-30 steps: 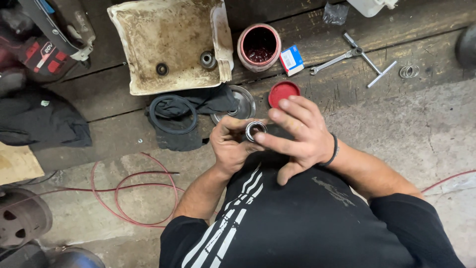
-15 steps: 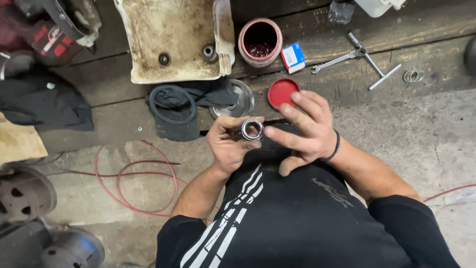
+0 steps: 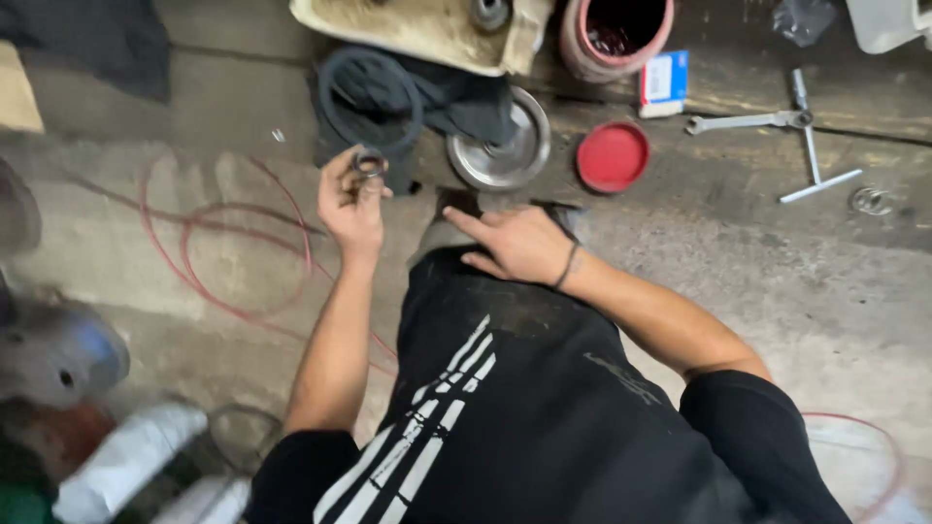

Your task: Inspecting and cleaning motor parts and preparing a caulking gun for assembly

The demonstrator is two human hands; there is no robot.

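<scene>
Dirty concrete floor [image 3: 757, 281] is lying under everything. Left hand [image 3: 351, 202] is pinching a small ring [image 3: 369, 163] at ten o'clock. Right hand [image 3: 519, 243] is resting open, holding nothing, on the knee. Ring is not yet put anywhere.

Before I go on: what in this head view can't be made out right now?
- Small dark metal ring in the left hand: too small and motion-blurred to tell its kind.
- Right hand: palm side hidden; whether anything is under it can't be told.
- Dirty cream plastic tray and pink round tub: cut off by the top edge.
- Grey and white objects, lower left: blurred beyond recognition.
</scene>
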